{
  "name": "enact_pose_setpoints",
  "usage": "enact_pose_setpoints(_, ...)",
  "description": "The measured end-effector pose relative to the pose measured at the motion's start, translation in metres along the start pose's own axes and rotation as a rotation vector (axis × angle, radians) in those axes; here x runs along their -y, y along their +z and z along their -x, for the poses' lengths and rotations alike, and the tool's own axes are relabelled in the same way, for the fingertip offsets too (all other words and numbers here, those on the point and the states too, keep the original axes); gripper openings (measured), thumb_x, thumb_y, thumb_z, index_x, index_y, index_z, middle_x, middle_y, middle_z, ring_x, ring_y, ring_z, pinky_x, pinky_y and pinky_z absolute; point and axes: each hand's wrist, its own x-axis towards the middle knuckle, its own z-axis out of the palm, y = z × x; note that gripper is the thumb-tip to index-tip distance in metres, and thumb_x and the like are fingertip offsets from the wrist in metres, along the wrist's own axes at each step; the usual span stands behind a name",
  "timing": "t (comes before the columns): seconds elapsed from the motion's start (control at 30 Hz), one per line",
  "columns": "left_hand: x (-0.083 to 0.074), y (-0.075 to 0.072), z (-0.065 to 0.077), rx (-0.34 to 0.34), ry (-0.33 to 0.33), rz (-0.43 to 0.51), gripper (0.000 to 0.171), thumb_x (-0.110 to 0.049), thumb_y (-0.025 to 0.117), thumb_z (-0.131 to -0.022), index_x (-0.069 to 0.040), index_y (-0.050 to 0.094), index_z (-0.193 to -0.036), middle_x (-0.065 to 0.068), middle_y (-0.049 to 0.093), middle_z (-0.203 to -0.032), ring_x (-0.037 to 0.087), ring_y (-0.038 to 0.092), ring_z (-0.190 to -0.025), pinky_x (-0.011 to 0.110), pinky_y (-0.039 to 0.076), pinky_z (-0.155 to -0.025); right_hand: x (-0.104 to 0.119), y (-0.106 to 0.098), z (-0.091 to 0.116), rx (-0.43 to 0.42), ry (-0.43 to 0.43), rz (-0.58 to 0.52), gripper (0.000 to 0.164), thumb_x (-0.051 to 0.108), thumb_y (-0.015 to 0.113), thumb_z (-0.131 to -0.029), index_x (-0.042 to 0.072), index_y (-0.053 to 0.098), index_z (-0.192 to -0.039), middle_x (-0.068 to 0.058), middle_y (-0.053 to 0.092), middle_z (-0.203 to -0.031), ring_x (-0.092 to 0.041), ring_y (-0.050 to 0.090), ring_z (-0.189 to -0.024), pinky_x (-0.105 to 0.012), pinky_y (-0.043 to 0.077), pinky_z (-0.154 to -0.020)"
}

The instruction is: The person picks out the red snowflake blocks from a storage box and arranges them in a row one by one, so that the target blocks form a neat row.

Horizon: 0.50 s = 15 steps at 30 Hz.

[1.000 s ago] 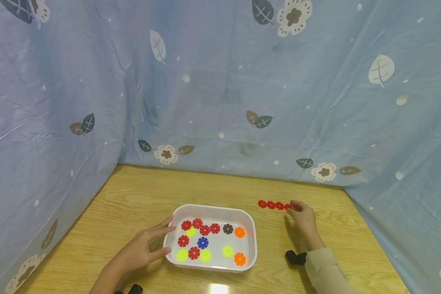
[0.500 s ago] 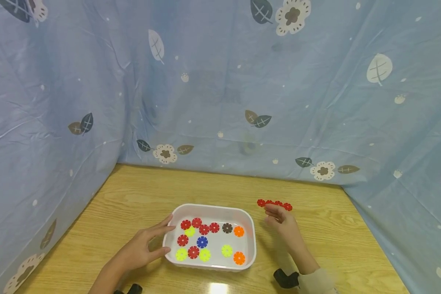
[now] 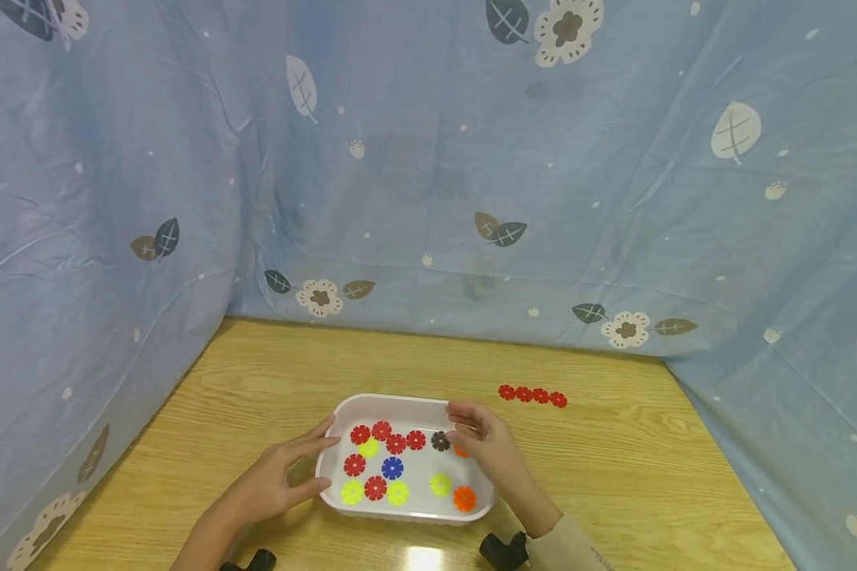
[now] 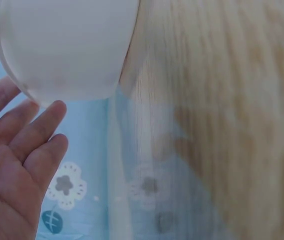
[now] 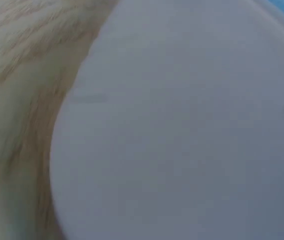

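A white plastic tray [image 3: 400,514] holds several loose snowflake discs: red, yellow, orange, one blue disc [image 3: 392,468] and one dark brown disc [image 3: 440,441]. My left hand [image 3: 274,480] rests at the tray's left end, thumb and fingertips touching its rim; in the left wrist view its fingers [image 4: 39,127] lie loosely against the outer wall. Over the tray's right end is my right hand [image 3: 489,444], fingers slightly bent with nothing visible between them, partly covering an orange disc [image 3: 461,450]. The right wrist view shows only the tray's blurred white wall [image 5: 171,125].
Behind the tray to the right, a row of joined red discs [image 3: 532,394] lies on the wooden table [image 3: 614,444]. A blue patterned curtain [image 3: 428,159] borders the table at the back and sides. Black wrist devices, such as the right device [image 3: 503,551], sit by both wrists.
My right hand has left the red disc row and moved left and nearer, over the tray's right end. The row stays on the table. My left hand has stayed put.
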Motion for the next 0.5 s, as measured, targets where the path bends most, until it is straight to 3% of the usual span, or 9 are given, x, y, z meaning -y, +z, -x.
enact_pose_setpoints(0.23,-0.001,0.0,0.0,0.025,-0.035,0.019,0.051,-0.034,0.071,-0.083,-0.017,0.059,-0.13,0.001,0.036,-0.151,0.026,0.042,-0.133,0.051,0.043,-0.102,0.0,0.022,-0.013,0.048,0.013,0.023,0.04,0.004,0.067,-0.085,-0.004,0.057,-0.124,-0.022,0.059,-0.126,-0.035,0.055,-0.117,-0.031,0.049,-0.099)
enact_pose_setpoints(0.5,-0.002,-0.001,-0.001,0.026,-0.034,0.016,0.051,-0.034,0.071,-0.083,-0.017,0.059,-0.13,0.001,0.036,-0.151,0.026,0.042,-0.133,0.051,0.043,-0.102,-0.005,0.036,-0.023,0.106,-0.012,0.162,0.042,0.006,0.069,-0.082,-0.005,0.059,-0.121,-0.024,0.062,-0.12,-0.036,0.06,-0.11,-0.038,0.052,-0.093)
